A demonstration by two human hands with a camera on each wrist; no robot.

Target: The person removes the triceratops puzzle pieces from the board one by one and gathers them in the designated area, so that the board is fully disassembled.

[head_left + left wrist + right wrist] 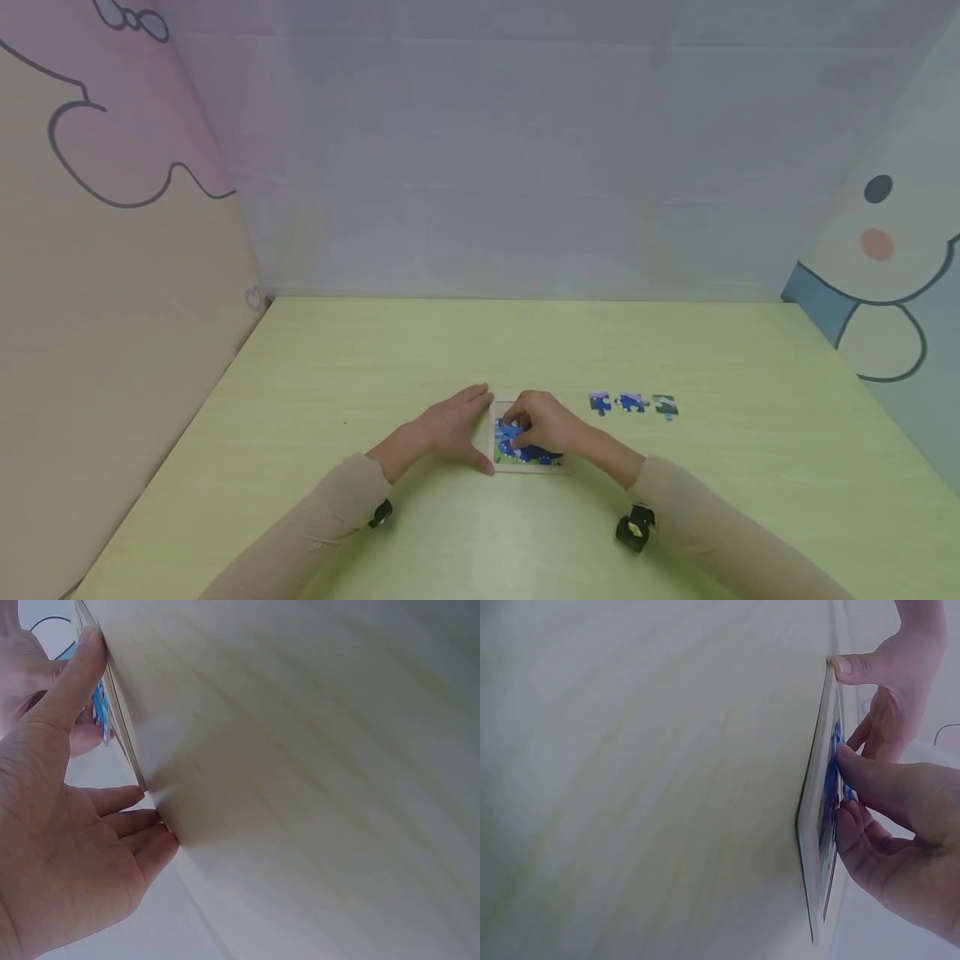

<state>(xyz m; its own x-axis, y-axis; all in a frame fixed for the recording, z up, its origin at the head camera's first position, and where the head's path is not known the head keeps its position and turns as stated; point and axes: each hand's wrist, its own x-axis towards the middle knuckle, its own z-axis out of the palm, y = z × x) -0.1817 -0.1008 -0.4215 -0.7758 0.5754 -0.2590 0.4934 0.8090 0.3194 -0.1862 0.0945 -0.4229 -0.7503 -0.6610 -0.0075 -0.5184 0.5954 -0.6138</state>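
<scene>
A shallow puzzle tray [531, 469] with a pale rim lies on the table, holding a partly covered picture of a blue dinosaur [534, 457]. Along the tray's left side rests my left hand [453, 427], its thumb at the near corner and its fingertips by the far corner. My right hand [551, 423] is over the tray, pinching a blue puzzle piece [100, 712] between thumb and fingers. That piece looks tilted in the left wrist view. Fingers hide much of it and the tray's upper right part.
Three loose puzzle pieces lie in a row right of the tray: a left one [599, 402], a middle one [633, 402] and a right one [665, 406]. Behind the pale green table [360, 358] hangs a plain backdrop [480, 167]. Printed panels flank both sides.
</scene>
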